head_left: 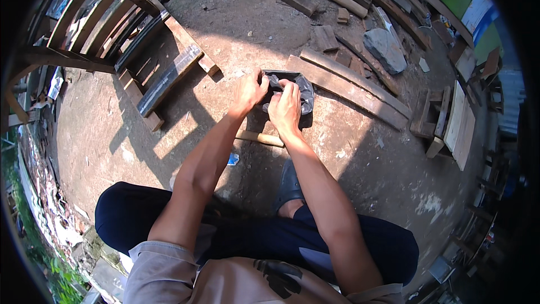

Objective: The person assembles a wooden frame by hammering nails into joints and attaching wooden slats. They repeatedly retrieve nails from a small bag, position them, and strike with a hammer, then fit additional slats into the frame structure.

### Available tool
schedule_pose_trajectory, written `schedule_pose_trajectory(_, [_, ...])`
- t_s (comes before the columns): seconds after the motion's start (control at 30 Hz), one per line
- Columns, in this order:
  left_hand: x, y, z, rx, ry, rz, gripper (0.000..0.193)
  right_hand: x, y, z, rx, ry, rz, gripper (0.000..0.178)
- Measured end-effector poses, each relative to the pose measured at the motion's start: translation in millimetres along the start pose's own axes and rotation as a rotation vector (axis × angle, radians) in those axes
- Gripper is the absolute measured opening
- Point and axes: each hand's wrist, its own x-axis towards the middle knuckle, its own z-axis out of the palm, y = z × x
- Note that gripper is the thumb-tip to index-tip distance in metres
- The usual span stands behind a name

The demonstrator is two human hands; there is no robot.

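Note:
In front of me, low over the concrete ground, is a black plastic bag with its mouth facing up. My left hand is closed on the bag's left edge, fingers curled over the rim. My right hand grips the near side, its fingers bent in toward the opening. What lies inside the bag is too dark to make out. Just below the hands, a pale round wooden stick lies crosswise on the ground; both its ends are partly hard to see.
Two wooden planks lie right of the bag, near a grey rock. A slatted wooden frame stands at the far left, with loose beams beside it. A small wooden stool is at the right. A blue scrap lies near my foot.

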Motion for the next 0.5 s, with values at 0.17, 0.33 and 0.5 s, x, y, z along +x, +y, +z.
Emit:
schedule_pose_trajectory(0.17, [-2.5, 22.1, 3.2, 0.020, -0.006, -0.074, 0.030, -5.0, 53.4, -4.0, -0.079, -0.170, 0.376, 0.035])
schedule_pose_trajectory(0.33, [-17.4, 30.6, 8.6, -0.153, -0.084, 0.455, 0.025, 17.0, 68.9, -3.7, -0.021, -0.131, 0.280, 0.031])
schedule_pose_trajectory(0.5, [-19.1, 17.6, 10.6, 0.034, -0.167, 0.205, 0.030, 48.3, 68.6, -3.8, -0.141, -0.346, 0.308, 0.024])
